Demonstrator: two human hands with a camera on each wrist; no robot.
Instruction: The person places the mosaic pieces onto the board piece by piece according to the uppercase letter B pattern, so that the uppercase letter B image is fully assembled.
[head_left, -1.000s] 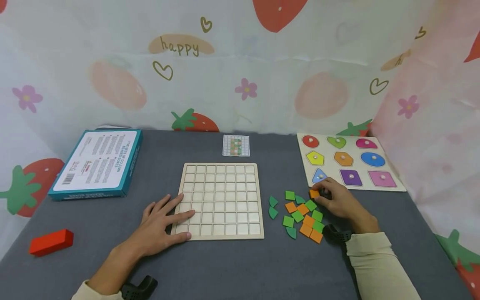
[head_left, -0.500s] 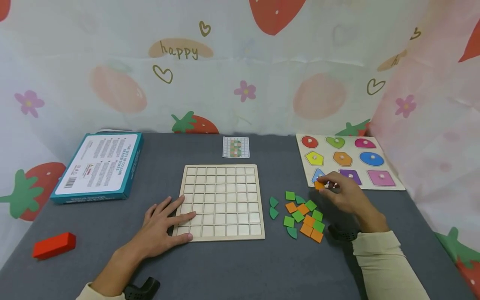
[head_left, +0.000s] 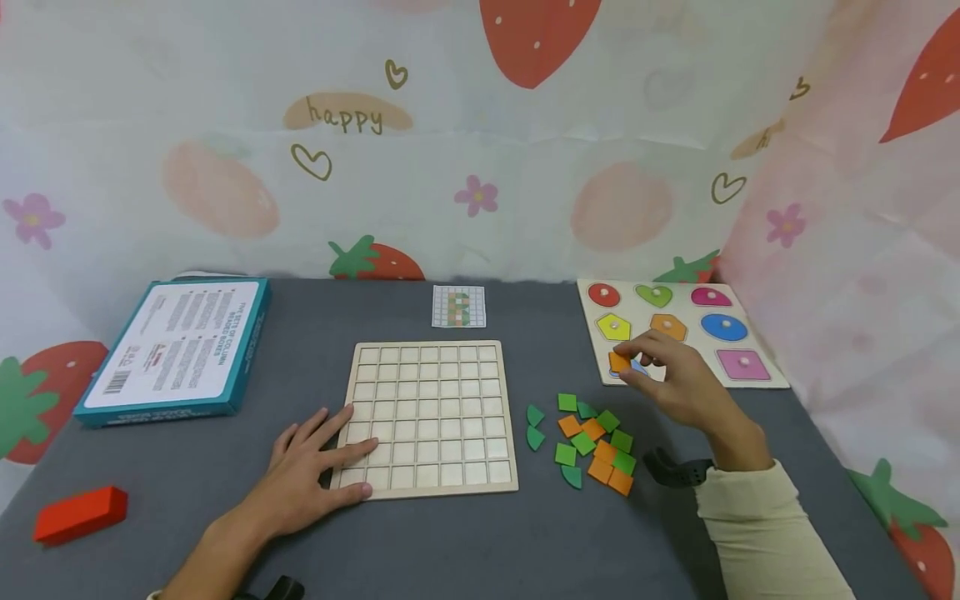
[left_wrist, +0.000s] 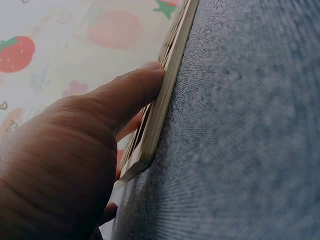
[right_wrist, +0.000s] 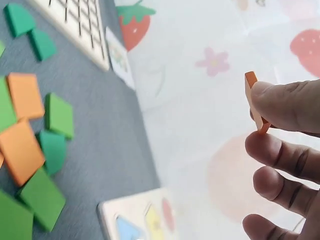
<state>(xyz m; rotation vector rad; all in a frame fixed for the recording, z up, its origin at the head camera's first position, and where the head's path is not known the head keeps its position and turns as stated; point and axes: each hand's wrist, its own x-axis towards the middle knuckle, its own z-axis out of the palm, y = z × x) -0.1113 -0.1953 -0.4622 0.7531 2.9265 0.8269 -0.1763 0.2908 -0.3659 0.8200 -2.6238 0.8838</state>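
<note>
My right hand (head_left: 678, 379) pinches an orange square tile (head_left: 618, 362) between thumb and fingertips, held in the air in front of the shape puzzle board. The right wrist view shows this orange tile (right_wrist: 253, 102) edge-on. My left hand (head_left: 300, 471) lies with spread fingers on the left edge of a wooden grid board (head_left: 512, 417), whose cells hold no tiles. In the left wrist view the thumb (left_wrist: 132, 90) presses on the board's rim (left_wrist: 167, 95). Right of the board lie loose orange squares (head_left: 620, 481), light green squares (head_left: 567, 402) and dark green quarter-round tiles (head_left: 572, 477).
Behind the grid board lies a small pattern card (head_left: 459, 307). The knobbed shape puzzle board (head_left: 697, 358) stands at the back right. A teal box (head_left: 172, 346) is at the back left, with a red block (head_left: 81, 515) nearer the front left.
My right hand has lifted the orange tile up from beside the tile pile to over the puzzle board's near corner. The left hand stays on the grid board; the head view has shifted slightly.
</note>
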